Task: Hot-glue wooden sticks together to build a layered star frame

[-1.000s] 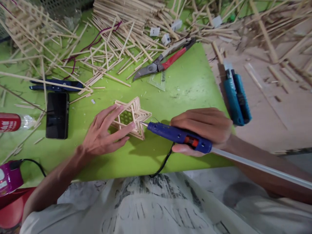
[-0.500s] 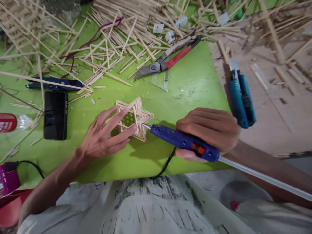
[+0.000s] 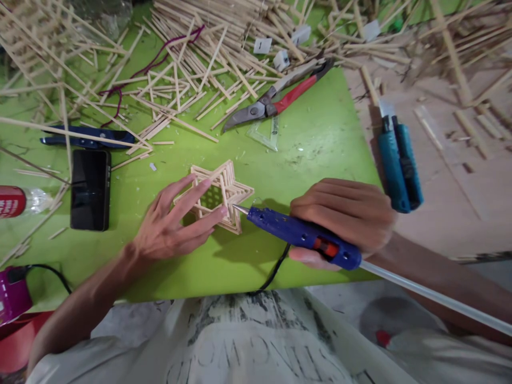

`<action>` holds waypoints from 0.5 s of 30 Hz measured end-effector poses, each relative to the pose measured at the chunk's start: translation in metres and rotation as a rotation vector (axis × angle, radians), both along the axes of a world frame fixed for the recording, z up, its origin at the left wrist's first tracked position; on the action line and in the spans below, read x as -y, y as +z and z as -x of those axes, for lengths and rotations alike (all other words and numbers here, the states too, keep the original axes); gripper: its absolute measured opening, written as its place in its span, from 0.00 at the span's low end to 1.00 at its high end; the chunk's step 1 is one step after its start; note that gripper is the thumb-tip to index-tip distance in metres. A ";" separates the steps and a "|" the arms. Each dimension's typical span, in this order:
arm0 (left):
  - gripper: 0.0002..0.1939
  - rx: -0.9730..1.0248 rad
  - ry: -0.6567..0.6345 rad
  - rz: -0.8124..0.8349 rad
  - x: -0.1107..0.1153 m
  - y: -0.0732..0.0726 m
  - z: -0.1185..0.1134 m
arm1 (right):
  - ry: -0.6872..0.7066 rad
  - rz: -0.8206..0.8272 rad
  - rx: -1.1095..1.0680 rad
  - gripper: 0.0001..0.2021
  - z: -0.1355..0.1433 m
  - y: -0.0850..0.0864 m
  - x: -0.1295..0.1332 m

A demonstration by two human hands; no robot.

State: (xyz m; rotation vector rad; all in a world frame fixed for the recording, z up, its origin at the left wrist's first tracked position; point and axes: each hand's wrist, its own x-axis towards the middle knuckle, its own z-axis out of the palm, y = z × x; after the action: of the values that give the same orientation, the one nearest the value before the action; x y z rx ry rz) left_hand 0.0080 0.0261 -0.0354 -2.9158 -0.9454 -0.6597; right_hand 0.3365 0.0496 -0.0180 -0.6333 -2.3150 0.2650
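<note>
Currently held, right hand: hot glue gun [image 3: 298,230], gripped palm down by the right hand [image 3: 344,216]; nozzle [image 3: 240,209] directed toward the left hand.
Glue supply: translucent glue stick [image 3: 424,296] projecting from the rear of the gun, passing over the right forearm.
Left hand: fingers spread, fingertips resting on the workpiece; the left hand [image 3: 170,221] steadies it without closing round it.
Workpiece: six-pointed star of thin wooden sticks [image 3: 223,189], lying on the green worktop [image 3: 320,149] under the left fingertips, between the two hands.
Contact point: nozzle tip at a notch on the star's right side, just beside the left index finger; actual contact and glue flow cannot be confirmed.
Completed: star outline formed, sticks stacked in several layers.
Outstanding: gluing at the notch appears to be in progress; number of joints remaining cannot be told.
Loose stock: cut sticks [image 3: 192,80] heaped beyond the left hand, not assembled.
Beyond the hands: red-handled pruning shears [image 3: 264,108], with a clear set square [image 3: 266,137] just beside.
Left of the left hand: smartphone [image 3: 90,189].
Beyond the right hand, to its right: two teal utility knives [image 3: 394,165].
</note>
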 end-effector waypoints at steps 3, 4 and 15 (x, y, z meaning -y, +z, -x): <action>0.33 -0.011 0.009 -0.011 -0.001 0.000 0.000 | -0.005 -0.003 0.004 0.24 0.000 0.000 0.000; 0.32 -0.009 0.008 -0.015 -0.001 0.000 0.000 | -0.005 -0.007 0.004 0.24 0.000 -0.001 0.000; 0.32 0.019 0.009 -0.007 -0.001 -0.002 0.000 | 0.003 -0.043 0.022 0.22 0.000 -0.004 -0.002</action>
State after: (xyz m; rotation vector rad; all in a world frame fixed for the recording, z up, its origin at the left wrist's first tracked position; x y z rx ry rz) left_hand 0.0078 0.0270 -0.0372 -2.9028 -0.9548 -0.6901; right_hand 0.3367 0.0518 -0.0221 -0.6137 -2.3365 0.2107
